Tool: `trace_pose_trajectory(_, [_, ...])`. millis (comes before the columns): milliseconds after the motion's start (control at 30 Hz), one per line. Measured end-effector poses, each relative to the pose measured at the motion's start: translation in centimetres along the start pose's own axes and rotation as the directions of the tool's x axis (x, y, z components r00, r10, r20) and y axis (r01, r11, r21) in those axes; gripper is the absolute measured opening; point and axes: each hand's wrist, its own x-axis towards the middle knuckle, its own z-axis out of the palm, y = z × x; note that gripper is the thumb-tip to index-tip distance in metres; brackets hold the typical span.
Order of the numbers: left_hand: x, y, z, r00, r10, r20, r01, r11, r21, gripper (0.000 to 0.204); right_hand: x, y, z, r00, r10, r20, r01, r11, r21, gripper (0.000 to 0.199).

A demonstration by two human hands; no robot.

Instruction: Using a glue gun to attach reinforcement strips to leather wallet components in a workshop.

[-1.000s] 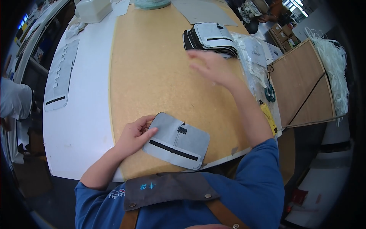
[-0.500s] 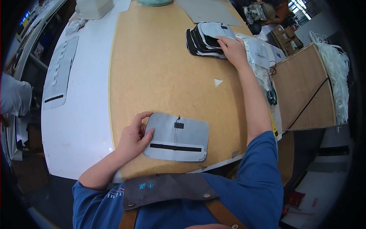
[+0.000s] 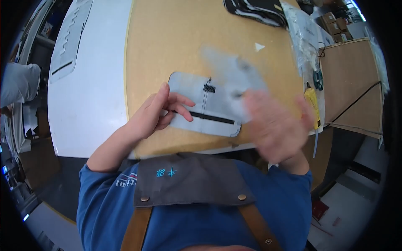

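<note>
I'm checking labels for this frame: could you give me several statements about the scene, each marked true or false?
1. The right hand holds a motion-blurred grey panel. True.
2. The strip on the flat grey panel is red. False: the strip is black.
3. A white triangular scrap lies on the tan board. True.
4. The left hand grips scissors. False: the left hand is open over the flat grey panel.
5. A black-and-grey stack lies toward the tan board's far right. True.
</note>
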Motion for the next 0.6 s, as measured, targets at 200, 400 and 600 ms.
trace_pose_trajectory(200, [-1.0,-2.6,1.5,0.994,0.079,-0.078,-0.036,0.895,0.446,0.035,-3.7,-4.9,4.1,1.0,0.012,0.02,-0.02,0.89,0.456,0.034])
trace_pose_trajectory(400, [-3.2,-1.9,0.6,0.918,0.382,0.107,-0.357,0.676,0.645,0.021,-5.9,-0.1,7.6,0.891,0.373,0.259,-0.455,0.744,0.49,0.038])
trace_pose_trajectory(600, [-2.3,-0.5,0.3,0.899,0.339,-0.279,-0.03,0.682,0.731,0.025,-9.4,-2.6,8.3,0.581,0.558,0.592,-0.754,0.096,0.65,0.026])
